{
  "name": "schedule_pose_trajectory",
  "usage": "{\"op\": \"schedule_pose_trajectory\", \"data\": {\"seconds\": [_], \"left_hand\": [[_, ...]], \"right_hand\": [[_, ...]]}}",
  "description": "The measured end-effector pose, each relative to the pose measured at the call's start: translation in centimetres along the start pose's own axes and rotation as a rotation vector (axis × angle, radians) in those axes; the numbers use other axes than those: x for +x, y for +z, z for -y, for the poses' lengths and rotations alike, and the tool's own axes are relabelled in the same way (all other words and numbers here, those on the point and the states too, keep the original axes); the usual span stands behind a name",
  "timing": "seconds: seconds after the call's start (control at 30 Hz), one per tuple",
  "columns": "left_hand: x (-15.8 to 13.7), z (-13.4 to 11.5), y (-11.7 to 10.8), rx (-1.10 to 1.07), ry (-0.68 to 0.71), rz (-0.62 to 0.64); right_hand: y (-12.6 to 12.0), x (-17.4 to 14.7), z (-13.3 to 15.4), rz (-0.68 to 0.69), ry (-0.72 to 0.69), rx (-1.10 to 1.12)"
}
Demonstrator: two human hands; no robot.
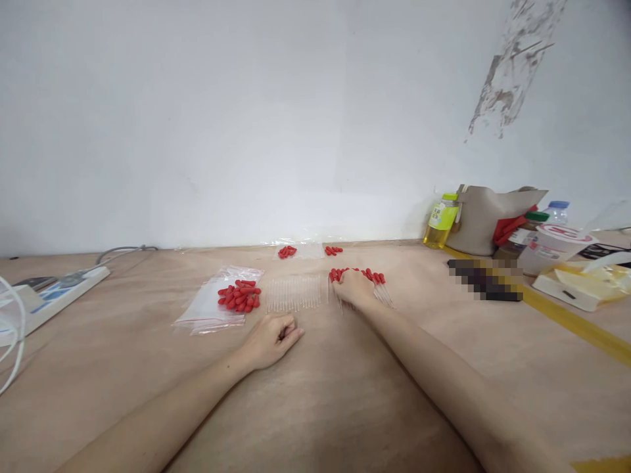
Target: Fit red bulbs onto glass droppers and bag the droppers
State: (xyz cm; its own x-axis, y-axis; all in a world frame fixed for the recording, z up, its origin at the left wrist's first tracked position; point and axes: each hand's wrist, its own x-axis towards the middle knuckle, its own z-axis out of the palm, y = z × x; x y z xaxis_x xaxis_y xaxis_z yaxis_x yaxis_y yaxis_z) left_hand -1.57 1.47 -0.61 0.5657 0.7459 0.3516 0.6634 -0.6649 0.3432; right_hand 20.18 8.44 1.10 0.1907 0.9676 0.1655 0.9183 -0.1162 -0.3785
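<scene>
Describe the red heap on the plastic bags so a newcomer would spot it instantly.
On the brown table, beyond and left of the left hand, lie flat plastic bags. The red heap sits on their right side. It is bigger than the two red clusters near the wall, and heaped, unlike the red row at the right hand.

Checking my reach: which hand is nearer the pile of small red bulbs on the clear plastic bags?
Left. Your left hand is close by, on the near right side of the red bulb pile; your right hand is farther right, past the row of thin clear tubes.
</scene>
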Motion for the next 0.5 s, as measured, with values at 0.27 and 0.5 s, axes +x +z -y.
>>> {"op": "schedule_pose_trajectory", "data": {"seconds": [0.27,0.5], "left_hand": [[0.1,-0.3,-0.4,0.035,0.005,0.042],[-0.1,-0.2,-0.1,0.000,-0.008,0.029]], "right_hand": [[0.1,-0.7,0.4,-0.010,-0.105,-0.044],[0.9,-0.1,2.5,0.073,-0.094,-0.151]]}}
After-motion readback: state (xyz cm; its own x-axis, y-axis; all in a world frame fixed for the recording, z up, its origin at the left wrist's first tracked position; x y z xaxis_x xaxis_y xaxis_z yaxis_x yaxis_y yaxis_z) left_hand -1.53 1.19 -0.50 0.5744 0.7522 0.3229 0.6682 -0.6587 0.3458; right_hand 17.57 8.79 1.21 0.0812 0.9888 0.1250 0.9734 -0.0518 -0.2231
